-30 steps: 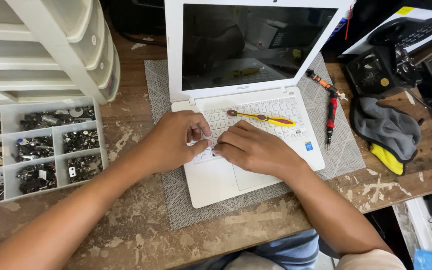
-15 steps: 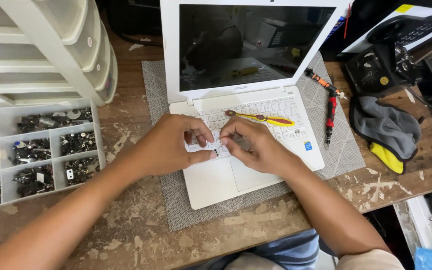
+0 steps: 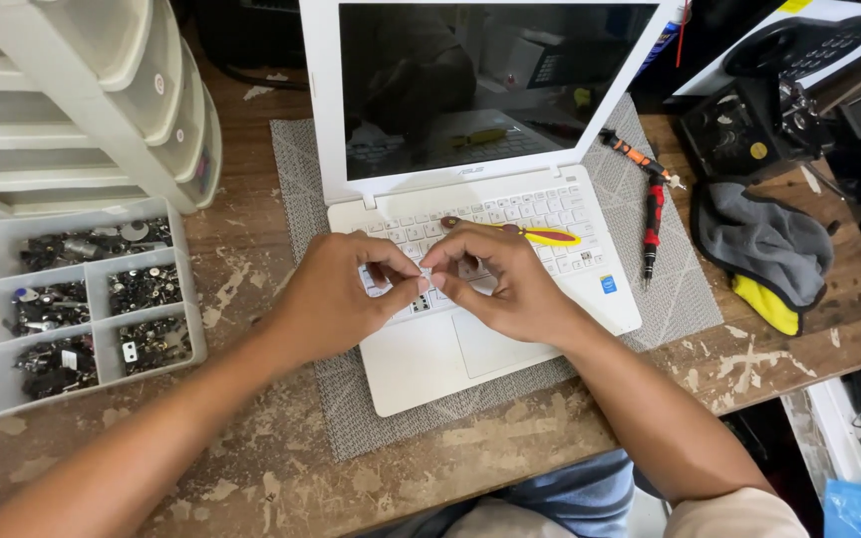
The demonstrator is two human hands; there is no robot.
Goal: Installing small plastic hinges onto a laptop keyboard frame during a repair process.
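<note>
Two hands, left [image 3: 336, 299] and right [image 3: 510, 284], fingertips pinched together over one white laptop's keyboard [image 3: 510, 224].

Open white laptop [image 3: 510, 329]; grey mat [image 3: 650, 289]

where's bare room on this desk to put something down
Bare wood shows between the parts tray and the grey mat, and along the front edge below the laptop. It is crowded right of the laptop, with screwdrivers and a cloth.

Keys under both hands on the white laptop [image 3: 510, 329] hidden, parts organizer tray [image 3: 186, 299] left of it cropped
</note>
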